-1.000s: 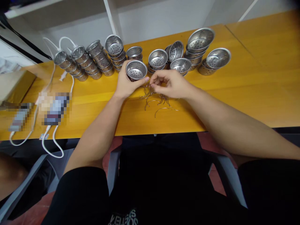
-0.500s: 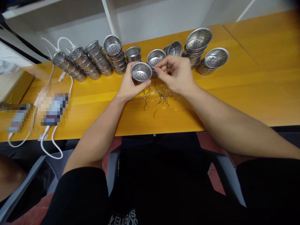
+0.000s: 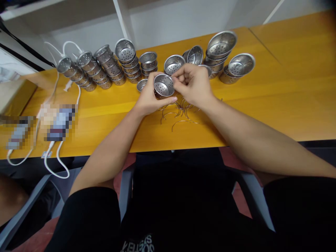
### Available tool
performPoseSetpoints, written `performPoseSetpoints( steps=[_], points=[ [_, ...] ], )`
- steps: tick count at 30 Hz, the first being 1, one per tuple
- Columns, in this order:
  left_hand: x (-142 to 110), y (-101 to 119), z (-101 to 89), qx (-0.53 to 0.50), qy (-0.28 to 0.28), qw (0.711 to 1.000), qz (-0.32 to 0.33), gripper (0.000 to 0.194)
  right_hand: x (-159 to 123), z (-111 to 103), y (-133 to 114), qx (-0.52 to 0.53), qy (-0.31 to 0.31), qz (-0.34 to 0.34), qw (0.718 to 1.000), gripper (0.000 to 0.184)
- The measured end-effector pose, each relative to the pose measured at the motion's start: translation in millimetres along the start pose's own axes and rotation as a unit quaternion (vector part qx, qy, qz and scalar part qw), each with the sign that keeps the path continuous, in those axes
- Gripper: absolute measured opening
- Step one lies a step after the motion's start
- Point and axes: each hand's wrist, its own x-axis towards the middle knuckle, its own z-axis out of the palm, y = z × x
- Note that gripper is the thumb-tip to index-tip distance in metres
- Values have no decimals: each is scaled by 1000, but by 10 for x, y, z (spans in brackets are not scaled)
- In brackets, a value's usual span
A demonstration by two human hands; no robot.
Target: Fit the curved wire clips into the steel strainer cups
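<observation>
My left hand is wrapped round a perforated metal cup, tilted so that its open mouth faces me. At the cup's right rim, my right hand pinches a thin wire; most of that wire is hidden by the fingers. Below both hands lies a loose heap of thin curved wires on the table. Another perforated cup sits just behind my left hand, partly covered by it.
Stacks of perforated metal cups line the back of the yellow table. More cups stand at right. Two phones, one a blurred phone, lie at left with white cables. A cardboard box is at far left.
The left hand has moved the cup to the right and slightly nearer me. My right hand has lifted a wire from the heap and brought it to the cup's rim.
</observation>
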Motion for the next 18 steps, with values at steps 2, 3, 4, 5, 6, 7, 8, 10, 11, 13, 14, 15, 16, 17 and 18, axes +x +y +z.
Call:
performPoseSetpoints(
  steps=[2, 3, 4, 5, 6, 7, 8, 10, 11, 13, 14, 15, 16, 17, 18],
  points=[
    [-2, 9, 3, 14, -10, 1000, -3, 117, -4, 16, -4, -3, 3, 3, 1000, 40],
    [-3, 19, 2, 19, -13, 1000, -4, 118, -6, 21, -15, -2, 3, 6, 1000, 40],
    [-4, 31, 0, 22, -15, 1000, -5, 118, -8, 24, -34, 0, 1, 10, 1000, 40],
    [-7, 42, -2, 23, -16, 1000, -8, 117, -10, 23, -60, 5, -1, 13, 1000, 40],
    [-9, 50, -5, 21, -17, 1000, -10, 114, -11, 16, -93, 13, -2, 15, 1000, 42],
    [-10, 52, -10, 18, -17, 1000, -11, 112, -12, 2, -133, 24, -4, 13, 1000, 44],
    [-10, 48, -15, 12, -15, 1000, -11, 109, -13, -19, -178, 37, -9, 8, 999, 47],
    [-5, 19, -30, -4, -5, 1000, -10, 103, -14, -78, -275, 68, -32, -5, 997, 55],
    [0, 0, -39, -14, 2, 1000, -7, 100, -15, -113, -323, 83, -53, -7, 995, 59],
    [13, -33, -58, -34, 13, 999, 3, 96, -14, -180, -402, 111, -97, -4, 989, 64],
    [19, -41, -66, -40, 14, 999, 9, 95, -13, -207, -431, 122, -114, -2, 986, 65],
    [25, -41, -71, -42, 13, 999, 14, 95, -11, -229, -450, 131, -126, 0, 983, 66],
    [30, -33, -73, -42, 12, 999, 16, 95, -8, -243, -462, 138, -133, 2, 981, 67],
    [33, -19, -72, -40, 10, 999, 15, 95, -5, -252, -467, 143, -138, 5, 980, 67],
    [35, -1, -69, -38, 8, 999, 12, 95, -1, -255, -466, 147, -141, 11, 979, 67]
  ],
)
